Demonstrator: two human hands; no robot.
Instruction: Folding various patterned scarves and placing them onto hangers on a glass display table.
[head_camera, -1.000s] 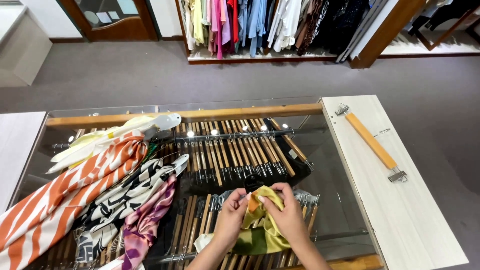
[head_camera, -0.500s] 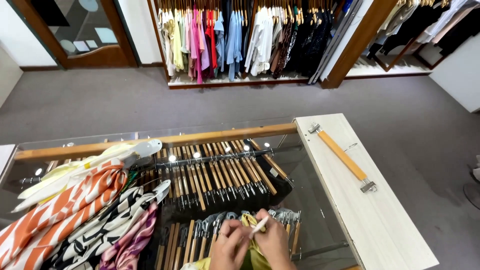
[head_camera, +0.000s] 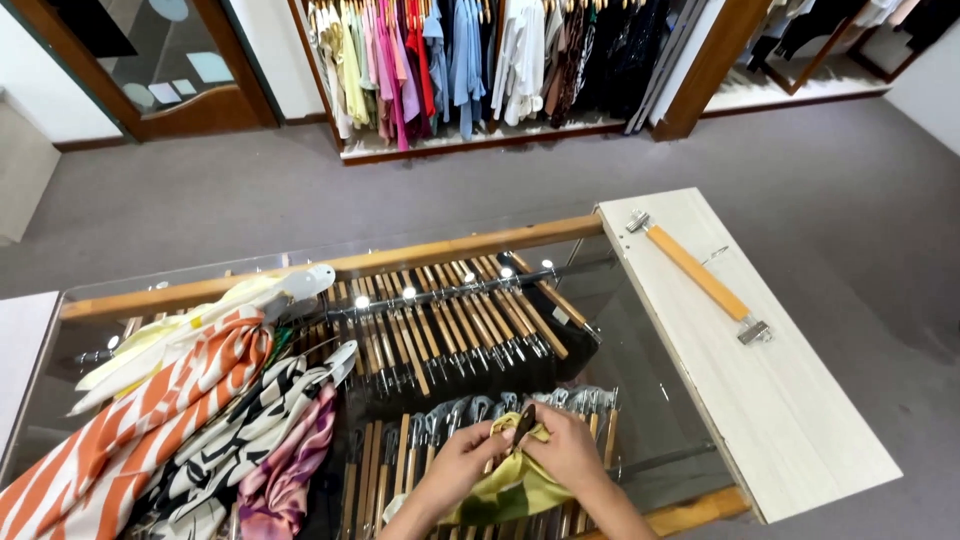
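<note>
Left hand (head_camera: 462, 468): low in the view, over the glass top, fingers curled and pinching the near-left edge of the yellow-green scarf (head_camera: 515, 490).
Right hand (head_camera: 568, 452): just beside the left, fingertips pressed together on the top of the same scarf, where a small dark clip (head_camera: 523, 424) stands up between the two hands.
Yellow-green scarf: bunched and silky, gathered under both hands at the near edge of the glass display counter (head_camera: 640, 400), draping down toward the viewer.
Under the glass: rows of wooden clip hangers (head_camera: 450, 320) lie side by side with metal clips; a second row lies nearer, partly hidden by the hands.
To the left: an orange-and-white striped scarf (head_camera: 130, 430), a black-and-white patterned scarf (head_camera: 235, 435), a pink-purple scarf (head_camera: 290, 470) and a pale yellow scarf (head_camera: 170, 335) lie spread on the counter, well apart from the hands.
To the right: a pale wooden shelf (head_camera: 790, 430) adjoins the counter; a single wooden clip hanger (head_camera: 698, 273) lies on it.
Background: grey carpet and a rack of hanging clothes (head_camera: 470, 50).
</note>
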